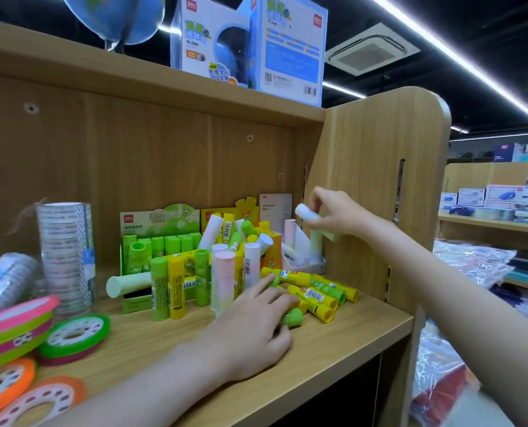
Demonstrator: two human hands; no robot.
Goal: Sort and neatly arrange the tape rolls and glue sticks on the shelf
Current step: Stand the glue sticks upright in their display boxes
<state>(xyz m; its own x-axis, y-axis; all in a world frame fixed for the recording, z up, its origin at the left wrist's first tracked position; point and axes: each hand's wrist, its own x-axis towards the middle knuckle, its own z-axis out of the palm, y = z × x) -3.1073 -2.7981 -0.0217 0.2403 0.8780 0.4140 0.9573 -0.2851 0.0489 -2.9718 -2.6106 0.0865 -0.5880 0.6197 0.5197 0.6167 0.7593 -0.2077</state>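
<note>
On the wooden shelf [333,343] lie several yellow and green glue sticks [321,295] in a loose pile. My left hand [250,322] rests on that pile, fingers curled over a green-capped stick [293,317]. My right hand [333,214] is raised near the side panel and pinches a pale white and green glue stick [306,212] above a white display box [302,257]. Upright sticks [176,288] stand in front of a green display box [161,241]. Coloured tape rolls [74,334] lie at the left.
A tall stack of clear tape rolls [67,251] stands at the left, with more clear rolls [4,282] beside it. An orange box [269,251] holds jumbled sticks. Globe boxes [250,47] sit on the shelf above. The side panel [380,195] closes the right end.
</note>
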